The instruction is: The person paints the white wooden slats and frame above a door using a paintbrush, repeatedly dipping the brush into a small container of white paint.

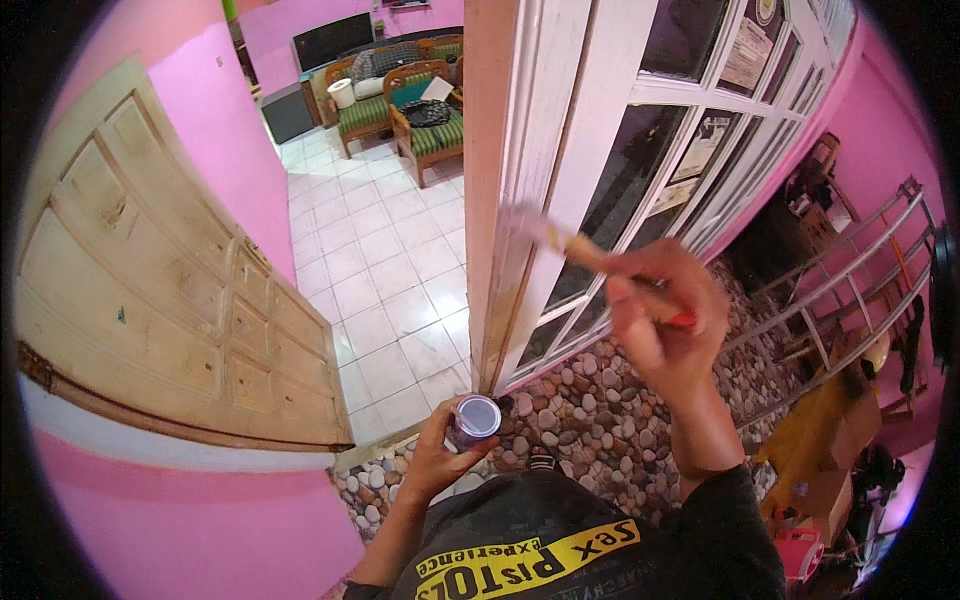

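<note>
My right hand [672, 310] is closed round the wooden handle of a paintbrush [575, 245], raised in front of the door frame. The brush's pale bristle end is blurred and lies over the frame's edge; whether it touches cannot be told. White paint covers the upper part of the door frame [545, 110], while its lower part shows bare tan wood. Low down by the foot of the frame, my left hand [445, 450] grips a small paint can [478, 416] from the side. The can's round top faces up, greyish white inside a pale rim.
A tan panelled door [170, 290] stands open at left. Beyond the doorway are a white tiled floor [370, 260] and green-striped wooden chairs [430, 130]. White-framed windows [650, 170] run along the right. A metal ladder [840, 290] leans there above the pebble-patterned floor [600, 420], near cardboard boxes [830, 500].
</note>
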Demonstrator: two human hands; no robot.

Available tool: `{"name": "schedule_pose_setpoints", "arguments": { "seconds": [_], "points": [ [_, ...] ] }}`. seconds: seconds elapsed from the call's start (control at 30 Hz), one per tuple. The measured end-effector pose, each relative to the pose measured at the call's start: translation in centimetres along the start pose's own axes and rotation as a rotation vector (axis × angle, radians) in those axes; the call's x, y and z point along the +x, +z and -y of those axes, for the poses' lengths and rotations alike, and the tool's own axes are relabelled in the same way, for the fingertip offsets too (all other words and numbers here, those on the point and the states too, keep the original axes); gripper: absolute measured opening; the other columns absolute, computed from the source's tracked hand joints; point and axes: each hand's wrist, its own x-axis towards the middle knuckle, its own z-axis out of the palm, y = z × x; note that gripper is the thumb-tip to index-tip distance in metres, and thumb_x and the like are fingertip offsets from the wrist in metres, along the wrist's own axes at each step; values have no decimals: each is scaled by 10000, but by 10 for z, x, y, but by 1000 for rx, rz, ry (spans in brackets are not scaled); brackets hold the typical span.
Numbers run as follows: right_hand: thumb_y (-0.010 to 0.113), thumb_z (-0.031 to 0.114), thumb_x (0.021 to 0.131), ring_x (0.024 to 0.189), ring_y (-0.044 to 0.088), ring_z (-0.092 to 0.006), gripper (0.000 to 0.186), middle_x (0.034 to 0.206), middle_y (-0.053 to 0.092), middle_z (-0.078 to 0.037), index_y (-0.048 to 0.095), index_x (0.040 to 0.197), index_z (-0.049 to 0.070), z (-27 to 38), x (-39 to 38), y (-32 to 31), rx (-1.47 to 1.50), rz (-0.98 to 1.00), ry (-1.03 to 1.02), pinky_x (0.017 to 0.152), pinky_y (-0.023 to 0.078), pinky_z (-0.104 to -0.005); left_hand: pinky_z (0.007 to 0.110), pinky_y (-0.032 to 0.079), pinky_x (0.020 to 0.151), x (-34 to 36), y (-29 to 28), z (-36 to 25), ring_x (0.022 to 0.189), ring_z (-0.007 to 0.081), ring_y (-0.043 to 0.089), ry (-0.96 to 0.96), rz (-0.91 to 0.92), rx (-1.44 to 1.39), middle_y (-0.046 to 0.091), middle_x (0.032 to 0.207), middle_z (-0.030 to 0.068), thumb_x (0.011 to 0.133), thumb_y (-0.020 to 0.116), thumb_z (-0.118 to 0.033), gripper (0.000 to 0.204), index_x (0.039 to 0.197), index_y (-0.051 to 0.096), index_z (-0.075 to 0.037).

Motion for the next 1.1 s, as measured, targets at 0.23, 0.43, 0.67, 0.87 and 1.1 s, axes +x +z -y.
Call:
{"name": "schedule_pose_setpoints", "arguments": {
  "seconds": [0.23,0.43,0.67,0.87,1.1],
  "points": [
    [742,70,872,682,638,-216,187,824,623,-123,706,1049,22,-41,-16,19,144,229,123,624,516,-311,345,465,1020,-8,18,-11,1163,223,618,-5,-16,33,652,1226,107,789,892,-211,658,1332,554,-58],
    [749,77,867,696,643,-209,182,808,614,-114,704,1033,16,-13,39,-12,84,-124,-107,618,512,-314,349,449,1060,-14,19,-10,1193,187,597,-21,-27,62,633,1246,89,798,878,-148,647,1336,535,-43],
    [701,52,881,740,662,-173,131,814,662,-102,707,987,-26,-34,-21,7,114,378,120,662,509,-283,353,460,1042,-14,17,-10,1187,221,619,-27,-81,52,656,1248,104,776,901,-203,673,1342,567,-61],
    [695,13,853,737,644,-160,113,787,647,-101,707,959,-23,-10,5,-8,259,61,156,648,484,-278,371,463,1039,-18,11,1,1189,254,621,11,-123,115,644,1260,128,772,903,-236,708,1360,547,-66],
    [761,-3,803,626,612,-149,205,768,648,-71,720,1002,30,0,-33,-16,430,552,82,554,448,-275,371,438,1079,-2,8,-15,1246,231,580,97,-161,80,617,1308,107,771,888,-142,699,1369,535,-65]
  ]
}}
